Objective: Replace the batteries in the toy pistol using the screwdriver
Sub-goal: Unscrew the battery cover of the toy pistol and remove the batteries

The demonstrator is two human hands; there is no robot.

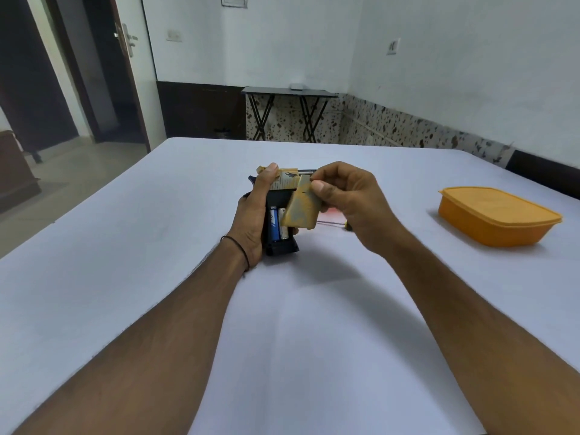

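Gold and black plastic make up the one toy pistol [280, 248], which stands butt-down on the white table [175, 309], near its middle and a little toward the far side. The left hand [252, 221] grips it from the left, thumb laid up over the gold slide and the other fingers wrapped round behind, out of sight. One gold battery cover [303, 208], scuffed grey in patches, is off the grip and tilted across it; the right hand [351, 202] pinches its upper end between thumb and forefinger, the remaining fingers curled. In the opened grip two batteries show side by side, a blue battery [275, 226] on the left and a silver battery [284, 230] touching it on the right, partly covered by the lower edge of the cover. One screwdriver [329, 222] lies flat on the table just behind the right hand, only its thin shaft and a bit of dark handle visible. Both forearms reach forward from the near edge, bare, and a thin dark band [240, 248] circles the left wrist. Well to the right sits one orange lidded box [496, 218]. Against the far wall stands one dark folding table [288, 92].
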